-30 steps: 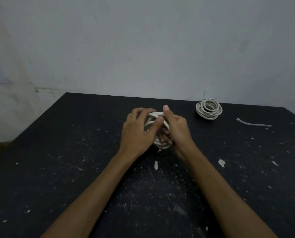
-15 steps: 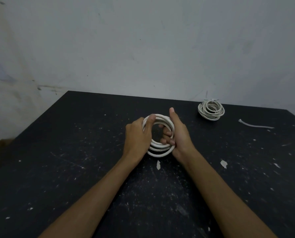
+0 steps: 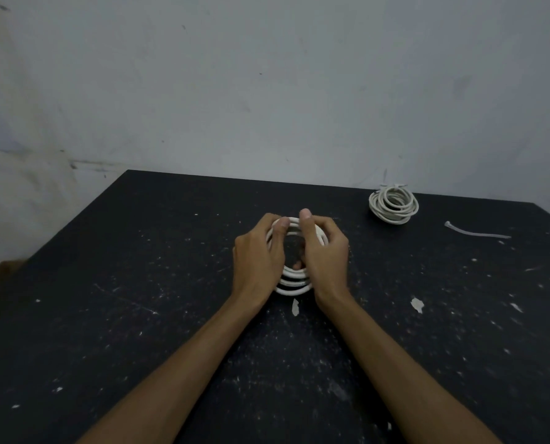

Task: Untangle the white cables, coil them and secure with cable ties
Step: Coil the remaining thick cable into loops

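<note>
White cable coil sits upright between the person's two hands near the middle of the black table, its lower loops showing below the wrists. The left hand curls round the coil's left side with the thumb laid over the top strands; the right hand wraps the right side, thumb up against the top as well, so both hands are clamped on the loops.

The step in hand looks like squaring up the coil before tying it. To do that well, I'd judge the loops should be kept stacked tight and even (a slack one will spring out once a hand lets go), with one hand holding the bundle while the other goes for the cable tie.

That loose tie lies well off to the right, near the table's right edge, so the reach must not nudge it over. A finished, tied coil rests by the far edge, close to the wall. Open tabletop lies to the left and towards the person.
</note>
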